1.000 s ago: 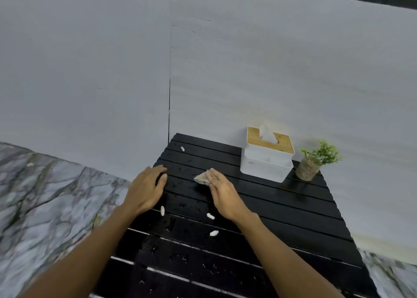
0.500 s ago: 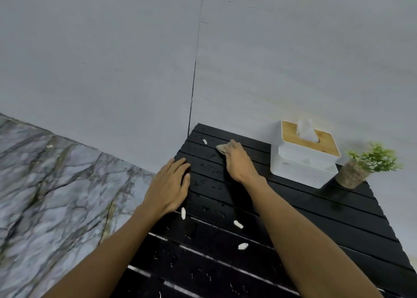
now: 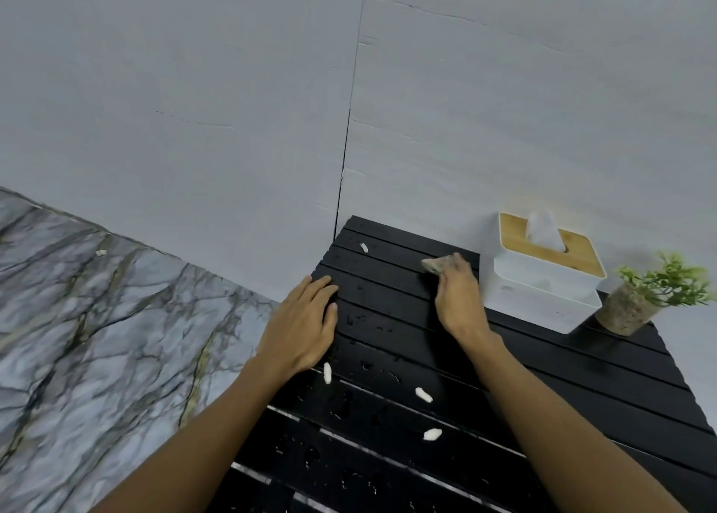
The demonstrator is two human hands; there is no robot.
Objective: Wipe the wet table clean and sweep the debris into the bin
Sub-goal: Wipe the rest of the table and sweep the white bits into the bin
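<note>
Right hand (image 3: 458, 303) fingers pinching a crumpled tissue (image 3: 436, 265) on the black table (image 3: 582, 388) mid-frame, left hand (image 3: 300, 330) flat, fingers together.

Table (image 3: 543, 396): black slats, slightly glossy, wet with beads of water; white debris (image 3: 423, 394) looks matt, foam-like. Tissue box (image 3: 543, 291): smooth white plastic with a matt wood-grain lid (image 3: 516, 237), soft paper tissue (image 3: 543, 231); the pot (image 3: 624, 310) is rough, bark-like. Floor (image 3: 97, 338) is polished marble-look, wall (image 3: 194, 105) matt grey; rag (image 3: 436, 265) under the right hand (image 3: 458, 303) is crumpled and brownish.
</note>
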